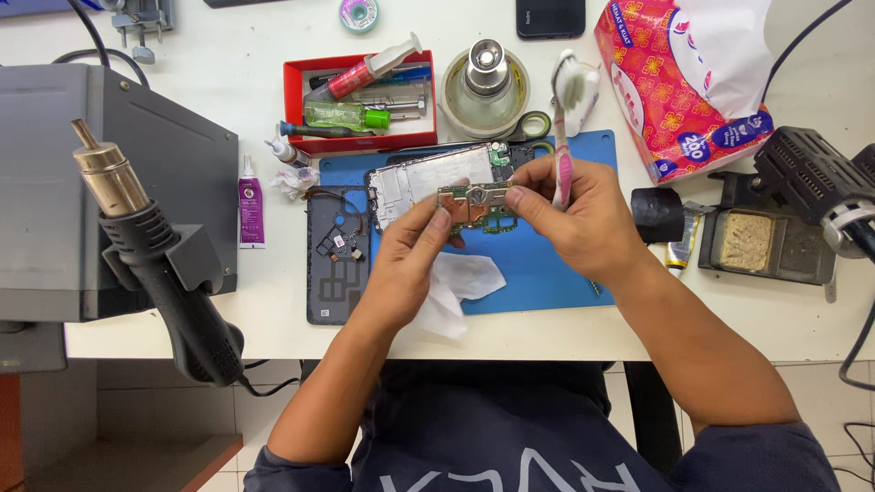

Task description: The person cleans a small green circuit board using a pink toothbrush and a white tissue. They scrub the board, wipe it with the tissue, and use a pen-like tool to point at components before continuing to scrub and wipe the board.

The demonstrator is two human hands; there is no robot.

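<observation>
Head view: both hands (497,228) pinching a circuit board (474,205) over blue mat (538,264), toothbrush (565,118) in right.

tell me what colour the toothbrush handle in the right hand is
Pink handle on the toothbrush, held in the right hand; head view.

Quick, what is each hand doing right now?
Left hand: closed on the small circuit board, pinching its left end.
Right hand: closed, gripping a pink toothbrush and steadying the board's right end.
</observation>
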